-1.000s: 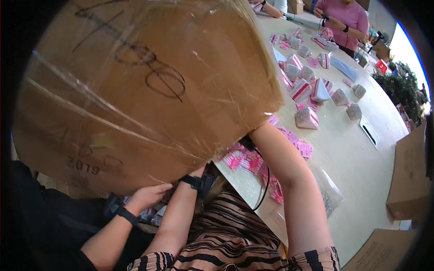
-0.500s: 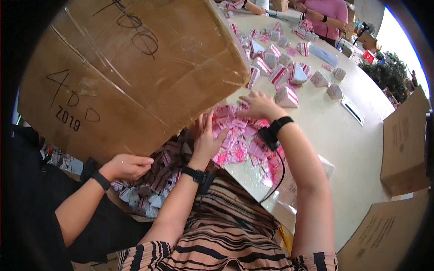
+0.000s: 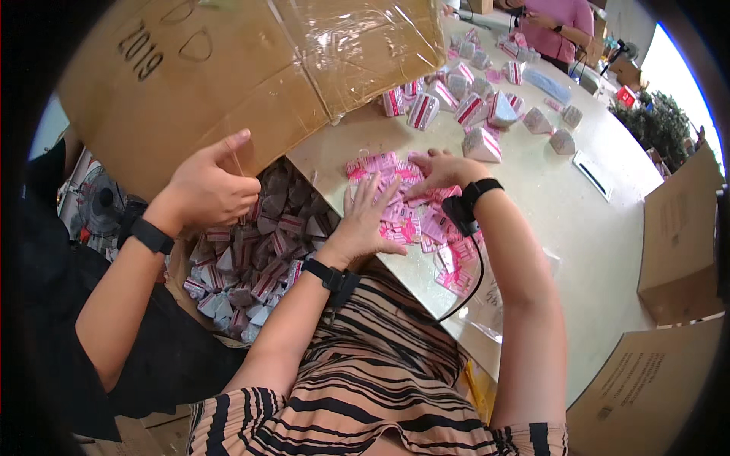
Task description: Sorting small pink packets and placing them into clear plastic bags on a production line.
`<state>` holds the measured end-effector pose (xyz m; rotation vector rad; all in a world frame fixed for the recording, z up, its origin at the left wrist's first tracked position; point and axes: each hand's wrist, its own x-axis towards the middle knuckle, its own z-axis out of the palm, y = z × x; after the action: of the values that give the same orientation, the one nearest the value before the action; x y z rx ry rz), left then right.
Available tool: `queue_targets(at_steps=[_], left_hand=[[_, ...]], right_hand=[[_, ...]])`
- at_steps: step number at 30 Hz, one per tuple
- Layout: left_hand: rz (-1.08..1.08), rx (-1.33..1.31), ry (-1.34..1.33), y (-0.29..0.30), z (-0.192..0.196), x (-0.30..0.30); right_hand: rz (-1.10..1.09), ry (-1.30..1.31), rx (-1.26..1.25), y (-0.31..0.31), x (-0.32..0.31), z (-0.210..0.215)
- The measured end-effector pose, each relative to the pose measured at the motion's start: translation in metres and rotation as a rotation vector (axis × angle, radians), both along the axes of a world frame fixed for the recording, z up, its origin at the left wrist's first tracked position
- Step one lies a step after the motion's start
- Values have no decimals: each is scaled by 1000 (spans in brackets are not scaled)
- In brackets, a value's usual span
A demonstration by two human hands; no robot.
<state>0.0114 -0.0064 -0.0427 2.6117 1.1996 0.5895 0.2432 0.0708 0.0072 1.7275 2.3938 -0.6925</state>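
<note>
Now that the carton (image 3: 251,91) sits higher, left hand (image 3: 360,226) and right hand (image 3: 445,170), both splayed, reach mid-frame packets (image 3: 401,230) unobstructed.

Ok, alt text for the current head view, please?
A person's left hand and right hand spread over pink packets on a pale table. To their left, a co-worker's hand is by a large cardboard box near many wrapped wedges.

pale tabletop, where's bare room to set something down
Bare pale tabletop lies between the right forearm and brown cardboard boxes at right, and between the white slotted plate and nearest silvery wedge. Crowded: flat pink packets by the left hand and right hand; more wedges beyond.
</note>
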Motion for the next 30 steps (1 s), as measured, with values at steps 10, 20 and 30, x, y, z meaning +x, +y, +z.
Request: queue_targets(at_steps=[10, 20, 30], left_hand=[[73, 24, 64, -2, -6, 21], [70, 99, 45, 7, -2, 23], [69, 38, 134, 29, -5, 16]], right_hand=[[-74, -5, -25, -10, -2, -8], [-144, -31, -15, -12, -7, -14], [-170, -38, 43, -26, -11, -10]])
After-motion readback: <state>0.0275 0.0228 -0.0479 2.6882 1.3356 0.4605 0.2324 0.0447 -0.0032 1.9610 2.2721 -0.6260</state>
